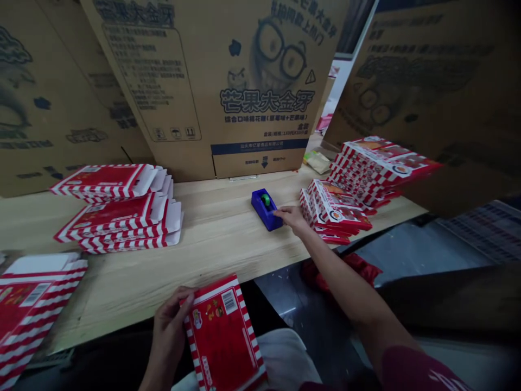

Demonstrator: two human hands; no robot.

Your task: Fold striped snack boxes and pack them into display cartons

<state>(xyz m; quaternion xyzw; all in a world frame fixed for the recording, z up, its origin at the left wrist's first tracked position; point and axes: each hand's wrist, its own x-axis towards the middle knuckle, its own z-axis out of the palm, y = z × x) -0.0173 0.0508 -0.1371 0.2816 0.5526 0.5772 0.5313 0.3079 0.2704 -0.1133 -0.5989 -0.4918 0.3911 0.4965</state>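
Observation:
My left hand [173,320] grips a flat red candy box [226,336] with striped edges by its upper left side, thumb on top; the box is over my lap with a barcode face up. Out on the table, my right hand [292,218] reaches to the front end of a blue tape dispenser [266,210] that carries a green roll. Its fingers are pinched together at the dispenser's cutting end. Any piece of tape between them is too small to make out.
Red boxes with open white flaps [122,212] are stacked at left, more boxes [32,309] at the near left. Printed-side-up boxes [337,206] and a taller stack [378,163] stand at right. Large cartons [260,70] line the table's back. A red bag [358,271] lies below the edge.

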